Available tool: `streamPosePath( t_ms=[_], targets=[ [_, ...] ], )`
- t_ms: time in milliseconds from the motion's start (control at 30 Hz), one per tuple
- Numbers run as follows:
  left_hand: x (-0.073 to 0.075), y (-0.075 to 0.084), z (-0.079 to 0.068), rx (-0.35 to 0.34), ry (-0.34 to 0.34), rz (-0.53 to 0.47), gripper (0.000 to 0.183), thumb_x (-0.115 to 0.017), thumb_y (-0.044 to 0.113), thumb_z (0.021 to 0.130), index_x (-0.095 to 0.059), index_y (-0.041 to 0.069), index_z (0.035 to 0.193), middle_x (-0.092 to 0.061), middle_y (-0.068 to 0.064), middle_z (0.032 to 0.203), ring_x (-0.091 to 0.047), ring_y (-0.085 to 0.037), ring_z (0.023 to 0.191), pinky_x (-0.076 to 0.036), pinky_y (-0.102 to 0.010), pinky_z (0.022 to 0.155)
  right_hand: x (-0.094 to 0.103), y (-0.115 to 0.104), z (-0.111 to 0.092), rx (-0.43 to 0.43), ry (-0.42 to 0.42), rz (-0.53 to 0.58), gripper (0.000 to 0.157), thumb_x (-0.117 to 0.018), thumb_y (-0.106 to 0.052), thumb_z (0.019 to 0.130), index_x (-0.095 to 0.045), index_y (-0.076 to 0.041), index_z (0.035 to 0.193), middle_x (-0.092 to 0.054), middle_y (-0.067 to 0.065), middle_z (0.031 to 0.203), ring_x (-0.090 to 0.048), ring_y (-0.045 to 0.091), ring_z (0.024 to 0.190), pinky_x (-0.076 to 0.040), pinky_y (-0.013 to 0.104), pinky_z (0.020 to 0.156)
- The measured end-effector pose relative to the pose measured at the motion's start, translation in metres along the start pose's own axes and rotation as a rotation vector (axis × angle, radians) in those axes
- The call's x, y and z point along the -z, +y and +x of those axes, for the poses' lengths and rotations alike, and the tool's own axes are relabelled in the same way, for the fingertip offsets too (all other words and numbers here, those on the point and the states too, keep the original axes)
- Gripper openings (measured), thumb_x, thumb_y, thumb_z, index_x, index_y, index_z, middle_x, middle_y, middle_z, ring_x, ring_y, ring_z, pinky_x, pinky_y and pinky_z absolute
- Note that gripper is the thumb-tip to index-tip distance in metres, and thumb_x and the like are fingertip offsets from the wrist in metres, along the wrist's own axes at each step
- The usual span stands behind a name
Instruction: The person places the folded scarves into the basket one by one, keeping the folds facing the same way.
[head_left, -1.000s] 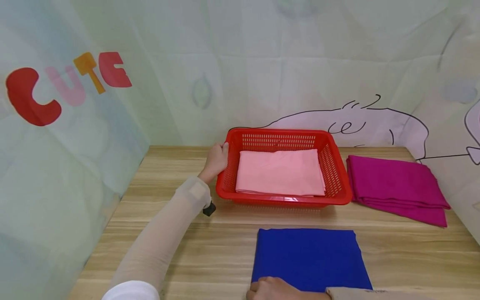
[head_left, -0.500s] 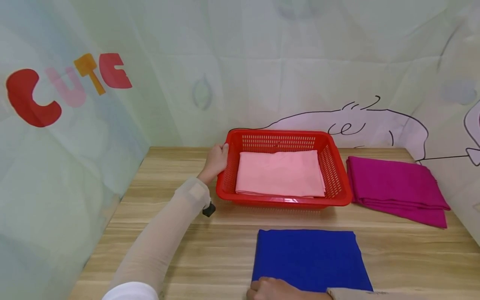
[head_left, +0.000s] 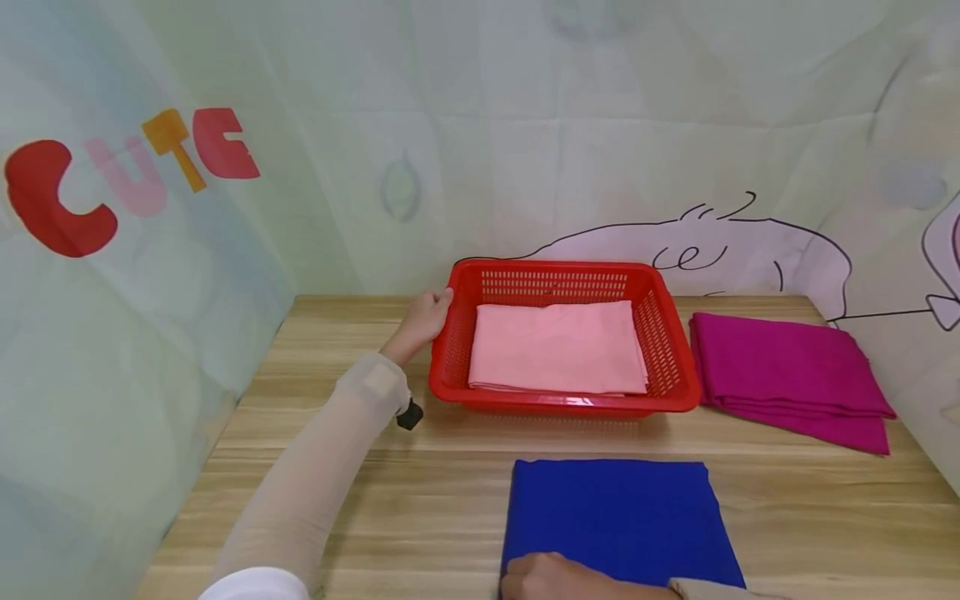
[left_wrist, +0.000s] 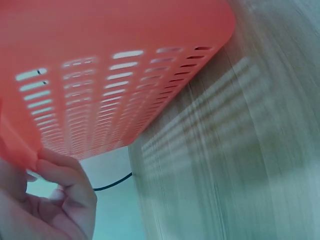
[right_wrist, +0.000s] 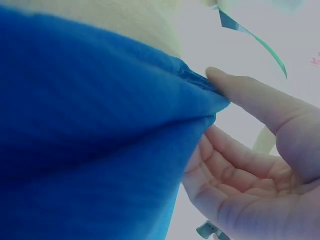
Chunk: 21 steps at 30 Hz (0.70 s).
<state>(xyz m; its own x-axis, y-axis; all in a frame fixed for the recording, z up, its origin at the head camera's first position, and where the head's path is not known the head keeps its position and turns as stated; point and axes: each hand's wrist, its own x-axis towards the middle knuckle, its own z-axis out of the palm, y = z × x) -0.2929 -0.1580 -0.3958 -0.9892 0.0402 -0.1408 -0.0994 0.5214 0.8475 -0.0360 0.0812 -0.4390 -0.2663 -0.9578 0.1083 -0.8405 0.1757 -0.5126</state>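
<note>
A red plastic basket (head_left: pixel 570 403) with slotted sides stands at the back middle of the table, a folded pink cloth (head_left: pixel 557 347) lying inside it. My left hand (head_left: pixel 429 317) grips the basket's left rim; in the left wrist view its curled fingers (left_wrist: pixel 67 175) hold the rim's edge. At the front lies a folded blue cloth (head_left: pixel 615 518). My right hand (head_left: pixel 557 577) is at the cloth's near left corner. The right wrist view shows the thumb (right_wrist: pixel 240 90) and fingers pinching the blue cloth's gathered edge.
Right of the basket, close to its side, is a folded magenta cloth (head_left: pixel 787 368). The wooden table (head_left: pixel 360 500) meets a printed curtain (head_left: pixel 360 167) at the back and left. A small black block (head_left: pixel 409 414) sits at my left wrist.
My left wrist and forearm have shifted slightly left, the hand still on the rim. The head view has drifted a little. The right hand keeps its pinch, its sleeve slightly farther right.
</note>
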Motion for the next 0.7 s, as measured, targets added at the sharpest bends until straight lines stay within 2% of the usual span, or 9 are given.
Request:
streamPosePath(
  t_ms=[133,200,367,433,533,700],
  targets=[
    [0.003,-0.002,-0.001,-0.018,-0.033,-0.011,0.046,-0.030,0.040,0.110,-0.055,0.001,0.106,-0.057,-0.010,0.083,-0.057,-0.017,0.068,-0.052,-0.025,0.060,0.003,-0.001,-0.006,-0.160,0.010,0.245,0.021,-0.061,-0.031,0.099,-0.071,-0.016,0.088,-0.057,-0.020,0.079,-0.049,-0.016,0.070,-0.044,0.004,0.058],
    [0.003,-0.004,-0.002,-0.032,-0.031,-0.020,0.046,-0.029,0.039,0.110,-0.056,0.002,0.102,-0.056,-0.009,0.081,-0.056,-0.017,0.066,-0.051,-0.025,0.059,0.005,-0.001,-0.008,-0.205,0.021,0.319,0.019,-0.062,-0.029,0.099,-0.070,-0.014,0.089,-0.058,-0.019,0.080,-0.052,-0.014,0.069,-0.045,0.005,0.058],
    [0.005,-0.007,0.000,-0.074,0.003,-0.041,0.041,-0.029,0.027,0.109,-0.055,0.004,0.086,-0.050,-0.003,0.068,-0.050,-0.013,0.058,-0.047,-0.026,0.056,0.011,0.003,-0.013,-0.146,0.054,0.355,0.013,-0.063,-0.020,0.098,-0.069,-0.012,0.090,-0.058,-0.015,0.079,-0.049,-0.014,0.070,-0.046,0.005,0.058],
    [0.006,-0.010,0.001,-0.070,-0.001,-0.070,0.038,-0.029,0.021,0.108,-0.051,0.006,0.082,-0.045,0.000,0.065,-0.046,-0.011,0.056,-0.044,-0.025,0.054,0.013,0.005,-0.016,-0.128,0.057,0.365,0.011,-0.064,-0.018,0.098,-0.069,-0.011,0.091,-0.058,-0.013,0.080,-0.048,-0.014,0.071,-0.046,0.006,0.059],
    [0.009,-0.013,0.001,-0.012,-0.021,-0.138,0.032,-0.029,0.015,0.107,-0.053,0.001,0.091,-0.046,-0.001,0.070,-0.045,-0.009,0.056,-0.045,-0.023,0.054,0.013,0.011,-0.020,-0.114,0.063,0.373,0.006,-0.066,-0.014,0.096,-0.069,-0.010,0.093,-0.060,-0.011,0.082,-0.050,-0.013,0.073,-0.047,0.006,0.061],
    [0.014,-0.016,-0.006,0.104,-0.073,-0.218,0.036,-0.031,0.017,0.107,-0.052,-0.008,0.123,-0.051,-0.005,0.083,-0.049,-0.007,0.057,-0.048,-0.019,0.055,0.020,0.015,-0.026,-0.102,0.087,0.361,0.004,-0.068,-0.008,0.093,-0.069,-0.005,0.095,-0.065,-0.003,0.085,-0.055,-0.009,0.077,-0.049,0.007,0.066]
  ],
)
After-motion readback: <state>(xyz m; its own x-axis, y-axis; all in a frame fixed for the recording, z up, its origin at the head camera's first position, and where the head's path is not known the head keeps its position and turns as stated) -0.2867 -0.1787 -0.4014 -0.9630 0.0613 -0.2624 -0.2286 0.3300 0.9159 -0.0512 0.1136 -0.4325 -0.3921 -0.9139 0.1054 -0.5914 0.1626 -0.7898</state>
